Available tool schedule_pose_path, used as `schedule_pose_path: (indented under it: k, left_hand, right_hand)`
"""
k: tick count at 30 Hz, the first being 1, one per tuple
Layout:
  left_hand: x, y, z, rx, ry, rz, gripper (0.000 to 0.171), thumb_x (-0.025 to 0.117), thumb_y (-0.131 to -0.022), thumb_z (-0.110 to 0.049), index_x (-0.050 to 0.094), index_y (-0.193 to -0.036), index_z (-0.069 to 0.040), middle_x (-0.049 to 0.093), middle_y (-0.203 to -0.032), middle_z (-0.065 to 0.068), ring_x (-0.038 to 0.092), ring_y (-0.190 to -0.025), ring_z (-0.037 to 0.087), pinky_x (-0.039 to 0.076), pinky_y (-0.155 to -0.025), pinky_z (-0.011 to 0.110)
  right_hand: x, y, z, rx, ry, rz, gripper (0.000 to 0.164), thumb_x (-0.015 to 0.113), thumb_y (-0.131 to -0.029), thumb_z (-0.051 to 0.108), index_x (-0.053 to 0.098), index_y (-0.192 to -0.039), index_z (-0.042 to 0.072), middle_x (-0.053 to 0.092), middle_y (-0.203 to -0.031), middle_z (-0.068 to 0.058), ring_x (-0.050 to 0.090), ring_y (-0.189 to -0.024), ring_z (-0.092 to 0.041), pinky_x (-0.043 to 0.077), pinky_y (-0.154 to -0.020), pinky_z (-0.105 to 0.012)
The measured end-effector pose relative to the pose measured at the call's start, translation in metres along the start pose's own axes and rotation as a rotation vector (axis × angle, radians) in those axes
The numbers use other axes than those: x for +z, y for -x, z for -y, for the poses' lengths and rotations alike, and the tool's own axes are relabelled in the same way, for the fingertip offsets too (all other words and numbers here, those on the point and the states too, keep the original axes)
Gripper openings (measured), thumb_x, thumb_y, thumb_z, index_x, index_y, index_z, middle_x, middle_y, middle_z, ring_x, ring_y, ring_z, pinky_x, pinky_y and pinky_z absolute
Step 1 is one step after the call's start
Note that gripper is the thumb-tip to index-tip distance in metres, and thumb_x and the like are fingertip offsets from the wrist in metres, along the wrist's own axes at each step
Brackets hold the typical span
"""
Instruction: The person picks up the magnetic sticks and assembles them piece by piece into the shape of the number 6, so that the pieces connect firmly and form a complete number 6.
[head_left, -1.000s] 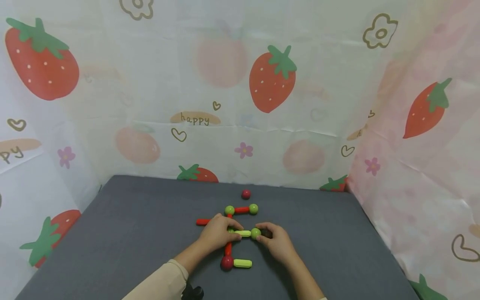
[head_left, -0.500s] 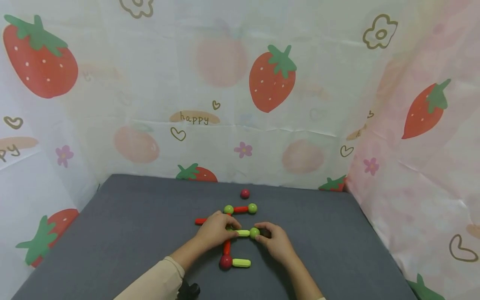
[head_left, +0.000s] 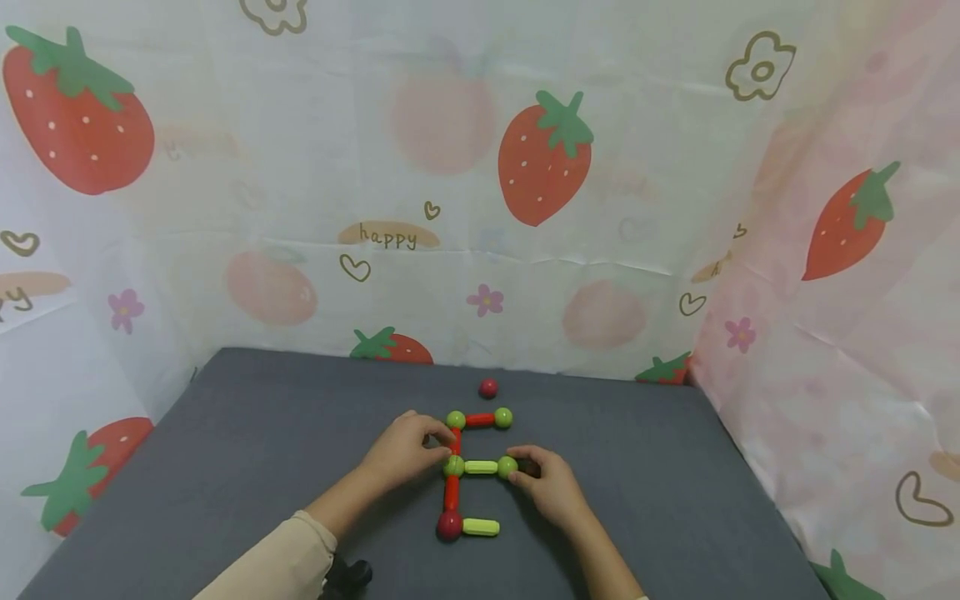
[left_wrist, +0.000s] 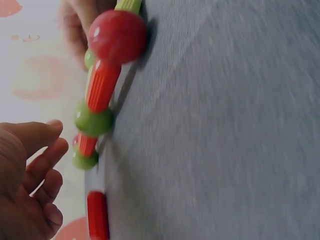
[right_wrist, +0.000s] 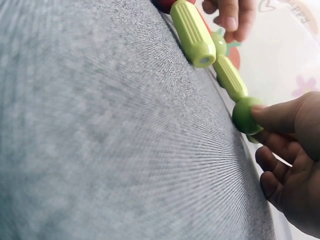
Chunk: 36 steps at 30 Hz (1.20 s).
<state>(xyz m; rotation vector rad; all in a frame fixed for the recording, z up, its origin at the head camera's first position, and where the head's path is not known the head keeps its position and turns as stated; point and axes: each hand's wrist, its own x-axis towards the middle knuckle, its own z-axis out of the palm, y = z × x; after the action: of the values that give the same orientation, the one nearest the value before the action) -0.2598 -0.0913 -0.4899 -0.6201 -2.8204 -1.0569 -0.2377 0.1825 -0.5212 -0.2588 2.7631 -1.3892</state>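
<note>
A shape of balls and rods lies on the table. My right hand (head_left: pixel 550 483) pinches the green ball (right_wrist: pixel 246 115) at the right end of the middle yellow-green rod (head_left: pixel 481 467), thumb on its near side. My left hand (head_left: pixel 408 448) is just left of the middle green ball (left_wrist: pixel 93 119), its fingers loosely bent and holding nothing; the left wrist view shows a gap between them. Red rods join this ball to a green corner ball (head_left: pixel 456 420) and, nearer me, a red ball (head_left: pixel 450 525). From that red ball a yellow-green rod (head_left: pixel 482 527) points right, its tip bare.
Another red rod (head_left: pixel 480 419) with a green ball (head_left: pixel 503 417) forms the far arm. Behind it lies a loose red ball (head_left: pixel 488 388). A loose red rod (left_wrist: pixel 98 215) is left of the shape, hidden in the head view. Strawberry-print cloth (head_left: pixel 480 250) surrounds the grey table (head_left: pixel 630 467).
My left hand has let go at the middle joint and moved left, uncovering the middle green ball and covering the loose red rod. The right hand keeps its hold.
</note>
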Motion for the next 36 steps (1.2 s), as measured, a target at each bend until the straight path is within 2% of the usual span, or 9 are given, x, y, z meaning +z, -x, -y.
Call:
schedule_pose_path:
  k: [4,11,20,27,36]
  left_hand:
    - [-0.007,0.004,0.008,-0.009,0.001,-0.030,0.014,0.081,-0.089,-0.020,0.081,-0.103,-0.020,0.073,-0.095,-0.011,0.051,-0.082,0.012,0.046,-0.072,0.032]
    - [-0.011,0.008,0.022,-0.057,-0.007,-0.049,0.017,0.082,-0.088,-0.018,0.080,-0.105,-0.019,0.072,-0.098,-0.010,0.058,-0.094,0.015,0.051,-0.079,0.035]
    - [-0.012,0.007,0.042,-0.072,-0.104,-0.072,0.025,0.085,-0.085,-0.019,0.079,-0.110,-0.018,0.072,-0.106,-0.004,0.057,-0.102,0.018,0.051,-0.086,0.039]
    - [-0.016,0.009,0.059,-0.106,-0.170,-0.051,0.028,0.084,-0.085,-0.021,0.078,-0.112,-0.017,0.071,-0.107,-0.001,0.057,-0.101,0.020,0.050,-0.089,0.044]
    - [-0.018,0.010,0.060,-0.170,-0.147,-0.007,0.019,0.084,-0.086,-0.020,0.079,-0.105,-0.020,0.070,-0.101,-0.005,0.055,-0.098,0.018,0.050,-0.087,0.044]
  right_hand:
    - [0.000,0.000,0.001,0.005,0.004,0.003,0.034,0.078,-0.091,0.019,0.073,-0.124,0.015,0.071,-0.122,-0.003,0.062,-0.101,-0.016,0.051,-0.085,-0.038]
    - [-0.001,0.000,0.000,0.006,0.011,0.008,0.034,0.078,-0.092,0.018,0.073,-0.125,0.015,0.070,-0.123,-0.003,0.062,-0.102,-0.017,0.051,-0.085,-0.039]
    - [-0.002,0.001,0.001,-0.002,0.000,0.010,0.034,0.078,-0.092,0.017,0.073,-0.125,0.013,0.070,-0.123,-0.004,0.062,-0.105,-0.019,0.051,-0.087,-0.040]
    - [-0.002,0.001,0.002,-0.005,0.002,0.009,0.034,0.078,-0.091,0.017,0.073,-0.125,0.014,0.070,-0.123,-0.004,0.062,-0.103,-0.019,0.050,-0.087,-0.040]
    - [-0.003,0.001,0.002,0.005,0.000,0.018,0.034,0.077,-0.092,0.018,0.072,-0.126,0.016,0.070,-0.122,-0.003,0.061,-0.100,-0.016,0.050,-0.084,-0.037]
